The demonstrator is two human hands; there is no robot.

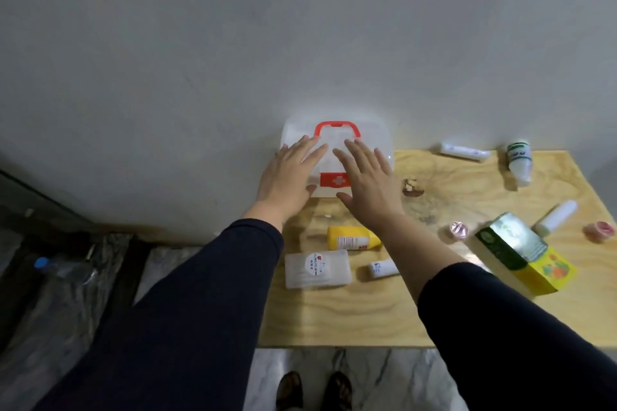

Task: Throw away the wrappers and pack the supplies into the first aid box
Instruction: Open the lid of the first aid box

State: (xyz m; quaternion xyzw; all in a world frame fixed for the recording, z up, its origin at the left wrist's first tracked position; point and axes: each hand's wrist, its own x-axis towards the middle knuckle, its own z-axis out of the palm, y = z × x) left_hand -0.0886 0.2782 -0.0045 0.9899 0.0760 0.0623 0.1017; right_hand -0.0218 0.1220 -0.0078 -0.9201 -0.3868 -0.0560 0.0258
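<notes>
A clear plastic first aid box [374, 140] with a red handle and a red cross latch stands shut at the back left of the wooden table, against the wall. My left hand [288, 177] and my right hand [367, 182] hover flat over its lid, fingers spread, holding nothing. Below them lie a yellow bottle [352, 237], a white flat pack [317, 269] and a small white tube [384, 268]. A crumpled clear wrapper [317, 220] lies under my left wrist.
Right of the box lie a brown scrap [412, 188], a white roll [464, 151], a green-labelled white bottle [519, 160], another white bottle [556, 216], two pink caps [459, 229], and a green-yellow carton [524, 255]. A bin lined with plastic [63, 277] stands on the floor at left.
</notes>
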